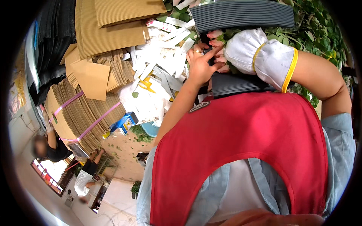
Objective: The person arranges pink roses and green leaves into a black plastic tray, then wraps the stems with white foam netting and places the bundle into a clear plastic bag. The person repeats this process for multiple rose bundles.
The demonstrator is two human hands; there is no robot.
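Note:
Pink roses (215, 34) lie in a short column between stacks of dark corrugated sheet, the upper stack (243, 18) and the lower stack (241, 85). My left hand (200, 63), bare with a ring on one finger, reaches in from the left. Its thumb and forefinger are spread apart against the blooms, and the other fingers bend over the edge beside them. On the flowers' other side is my right hand (241, 52) in a white glove with yellow trim. Its fingers are turned down among the stems and leaves, so their grip is hidden.
White paper strips (176, 35) and yellow-handled scissors (146, 85) lie to the left. Beyond them stand brown cardboard stacks (81, 113), tied with pink straps, and a blue box (127, 121). Leafy stems (315, 34) pile up at right. Two people (83, 182) are in the background.

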